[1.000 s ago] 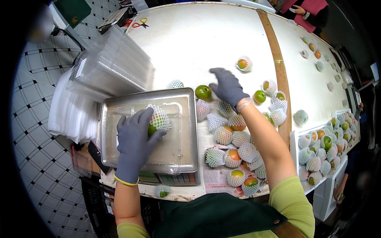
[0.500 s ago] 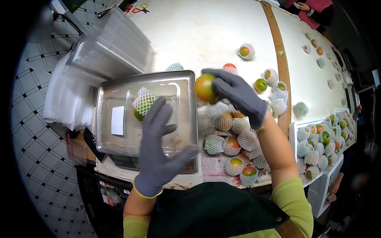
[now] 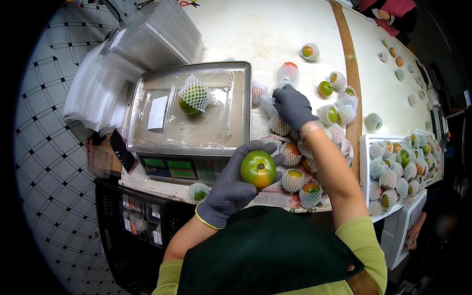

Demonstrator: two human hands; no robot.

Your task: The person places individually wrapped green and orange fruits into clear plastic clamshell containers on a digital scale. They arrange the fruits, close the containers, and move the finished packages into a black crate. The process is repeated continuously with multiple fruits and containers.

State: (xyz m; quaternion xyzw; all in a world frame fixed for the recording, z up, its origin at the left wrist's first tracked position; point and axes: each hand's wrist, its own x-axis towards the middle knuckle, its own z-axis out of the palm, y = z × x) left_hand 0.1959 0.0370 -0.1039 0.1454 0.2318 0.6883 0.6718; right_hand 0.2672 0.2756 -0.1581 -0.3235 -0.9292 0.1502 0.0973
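Note:
My left hand (image 3: 231,184) is wrapped round a bare green and orange tomato (image 3: 258,169), stem side up, in front of the scale. My right hand (image 3: 295,108), in a grey glove like the left, has its fingers closed on a white foam net (image 3: 269,104) at the far side of the pile of netted tomatoes (image 3: 291,153). On the scale's steel tray (image 3: 247,108) lies a clear plastic box (image 3: 196,132). In it sits a green tomato (image 3: 188,107) partly covered by a foam net (image 3: 195,92).
Clear plastic lids or boxes (image 3: 152,39) are stacked left of the scale. A white crate (image 3: 365,162) of netted tomatoes stands at the right. Below the table's front edge is a black crate (image 3: 110,211). Another person (image 3: 388,14) is at the far right.
The bare tomato has passed from my right hand to my left. My left hand has come off the box toward me; my right hand has closed on a net at the pile.

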